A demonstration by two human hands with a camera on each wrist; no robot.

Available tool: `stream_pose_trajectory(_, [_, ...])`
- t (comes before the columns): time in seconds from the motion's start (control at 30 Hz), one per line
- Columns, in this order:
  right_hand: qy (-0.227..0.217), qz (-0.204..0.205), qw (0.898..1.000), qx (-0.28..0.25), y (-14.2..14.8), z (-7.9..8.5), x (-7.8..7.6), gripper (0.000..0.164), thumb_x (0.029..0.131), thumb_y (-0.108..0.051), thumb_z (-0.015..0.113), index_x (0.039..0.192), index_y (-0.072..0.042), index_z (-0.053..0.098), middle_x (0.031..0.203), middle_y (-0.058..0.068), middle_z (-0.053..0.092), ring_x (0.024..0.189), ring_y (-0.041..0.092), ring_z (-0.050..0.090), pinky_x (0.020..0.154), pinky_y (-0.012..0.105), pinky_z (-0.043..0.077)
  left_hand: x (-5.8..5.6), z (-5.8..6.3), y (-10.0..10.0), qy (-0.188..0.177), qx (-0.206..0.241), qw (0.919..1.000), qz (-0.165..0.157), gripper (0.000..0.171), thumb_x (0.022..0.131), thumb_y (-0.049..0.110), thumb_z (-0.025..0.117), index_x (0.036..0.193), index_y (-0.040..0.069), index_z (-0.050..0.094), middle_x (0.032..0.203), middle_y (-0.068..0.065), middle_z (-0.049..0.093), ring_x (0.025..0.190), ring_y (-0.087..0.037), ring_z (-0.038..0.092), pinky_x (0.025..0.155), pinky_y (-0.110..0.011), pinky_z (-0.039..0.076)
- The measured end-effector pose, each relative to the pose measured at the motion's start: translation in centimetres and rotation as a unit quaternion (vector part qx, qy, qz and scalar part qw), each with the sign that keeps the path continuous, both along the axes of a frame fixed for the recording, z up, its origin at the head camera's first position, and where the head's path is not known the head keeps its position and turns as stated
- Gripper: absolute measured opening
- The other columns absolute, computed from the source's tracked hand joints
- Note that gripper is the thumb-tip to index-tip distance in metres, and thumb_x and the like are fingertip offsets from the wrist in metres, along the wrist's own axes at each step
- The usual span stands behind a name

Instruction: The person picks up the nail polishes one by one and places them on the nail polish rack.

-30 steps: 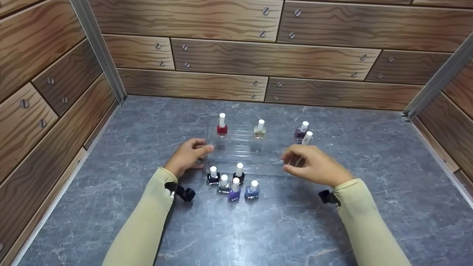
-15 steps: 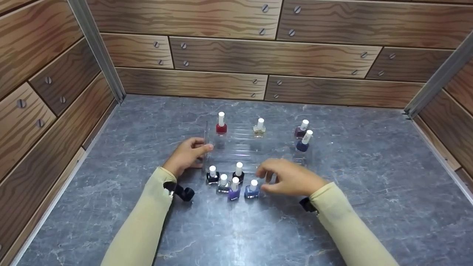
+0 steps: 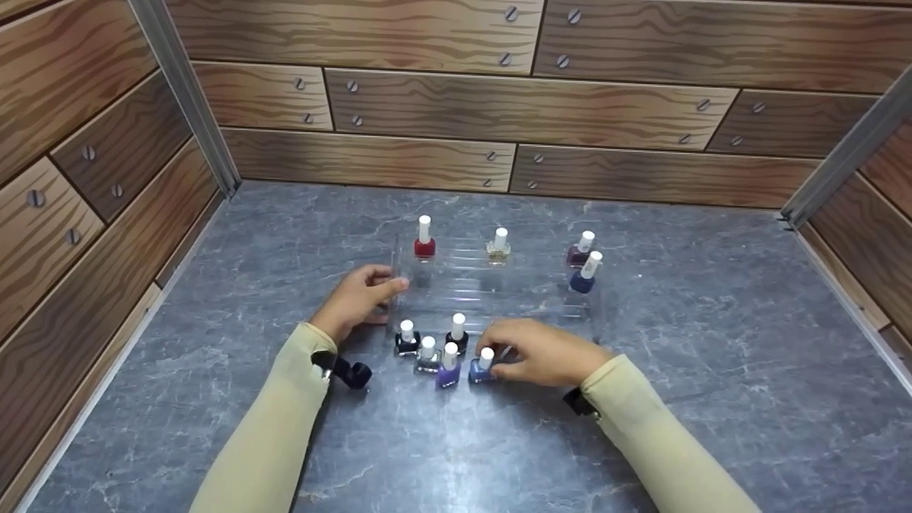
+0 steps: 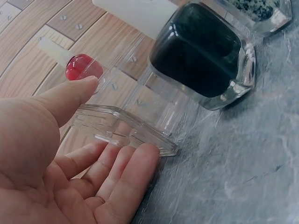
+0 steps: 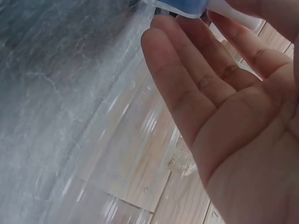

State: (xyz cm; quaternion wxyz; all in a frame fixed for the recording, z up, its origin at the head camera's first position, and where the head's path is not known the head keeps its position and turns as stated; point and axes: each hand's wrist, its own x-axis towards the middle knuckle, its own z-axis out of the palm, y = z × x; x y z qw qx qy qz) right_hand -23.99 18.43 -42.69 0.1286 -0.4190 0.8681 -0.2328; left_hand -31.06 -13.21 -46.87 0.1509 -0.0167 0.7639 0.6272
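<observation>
My left hand (image 3: 356,299) holds the left side of a clear plastic stepped rack (image 3: 463,285), thumb over its edge and fingers along its outer side. My right hand (image 3: 545,350) is at a blue nail polish bottle (image 3: 481,370) in front of the rack, thumb on the near side and fingers behind. In the right wrist view, its fingers look nearly straight below the blue bottle (image 5: 182,5). Beside that bottle stand a purple one (image 3: 448,374), a glittery grey one (image 3: 428,360) and two black ones, the left (image 3: 407,342) and the right (image 3: 457,338).
On the rack are a red bottle (image 3: 425,246), a pale gold glitter bottle (image 3: 498,251), a dark plum bottle (image 3: 581,254) and a dark blue bottle (image 3: 583,281). The grey marbled table (image 3: 427,456) is bounded by wood-patterned walls (image 3: 427,107).
My right hand has moved left and toward me, from beside the dark blue bottle on the rack to the blue bottle in front. My left hand stays at the rack's side.
</observation>
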Motion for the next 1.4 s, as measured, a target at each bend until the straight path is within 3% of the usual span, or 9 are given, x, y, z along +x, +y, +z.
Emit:
stream_pose_trajectory(0.33, [-0.027,-0.017,0.999,0.012,-0.47,0.01,-0.27,0.030,0.098,-0.017,0.070,0.127,-0.012,0.066,0.126,0.000,0.069,0.116,0.019,0.064,0.106,0.043,0.054,0.06,0.08,-0.53,0.000,0.001,1.0000,0.007,0.070,0.094,0.038,0.077,0.150,0.006,0.048,0.131,-0.014,0.059,0.113,-0.028,0.059,0.089,-0.038,0.063])
stream_pose_trajectory(0.8, [-0.035,-0.036,0.999,0.007,-0.25,-0.19,-0.28,0.010,0.094,-0.015,0.075,0.102,-0.014,0.069,0.097,-0.006,0.069,0.091,0.011,0.064,0.086,0.032,0.059,0.13,0.18,-0.32,-0.005,0.006,0.9999,0.008,0.069,0.094,0.036,0.077,0.149,0.006,0.048,0.129,-0.013,0.059,0.111,-0.027,0.059,0.089,-0.037,0.063])
stream_pose_trajectory(1.4, [-0.071,-0.072,0.995,0.011,0.06,-0.50,-0.08,0.012,0.093,-0.014,0.076,0.102,-0.013,0.069,0.100,-0.003,0.071,0.096,0.016,0.067,0.093,0.040,0.059,-0.01,-0.10,-0.01,0.001,-0.002,1.0000,0.005,0.073,0.093,0.039,0.078,0.150,0.005,0.047,0.130,-0.013,0.060,0.109,-0.026,0.060,0.087,-0.037,0.063])
